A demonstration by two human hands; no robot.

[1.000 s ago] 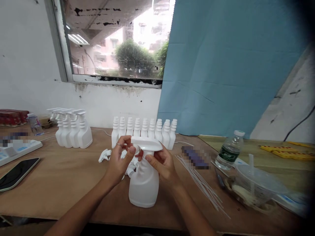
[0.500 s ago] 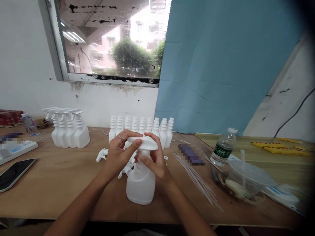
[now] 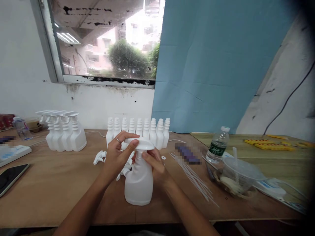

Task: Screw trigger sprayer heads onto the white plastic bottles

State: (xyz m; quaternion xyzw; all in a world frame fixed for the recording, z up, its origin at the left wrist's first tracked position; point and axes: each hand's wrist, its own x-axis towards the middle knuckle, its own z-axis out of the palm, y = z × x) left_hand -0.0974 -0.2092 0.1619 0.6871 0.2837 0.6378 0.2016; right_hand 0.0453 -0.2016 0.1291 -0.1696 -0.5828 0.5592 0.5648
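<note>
A white spray bottle (image 3: 138,188) stands upright near the front edge of the table. On its top sits a white trigger spray head (image 3: 142,143). My left hand (image 3: 120,152) is closed on the rear part of the head, thumb and forefinger on its upper side. Just below, my right hand (image 3: 156,162) grips the bottle's neck with its thumb in front; some of its fingers are hidden behind the neck. Loose white trigger heads (image 3: 99,157) lie behind my left hand, partly covered. Further back stand several white bottles (image 3: 159,134) without spray heads.
At the left are bottles with spray heads (image 3: 78,137), a phone (image 3: 13,177) and a power strip (image 3: 18,155). White thin tubes (image 3: 194,178), a water bottle (image 3: 218,147) and a plastic bowl (image 3: 242,170) are at the right.
My right hand's fingers have dropped from the top of the spray head to the neck under it. My left hand keeps its hold. The whole view has shifted slightly.
</note>
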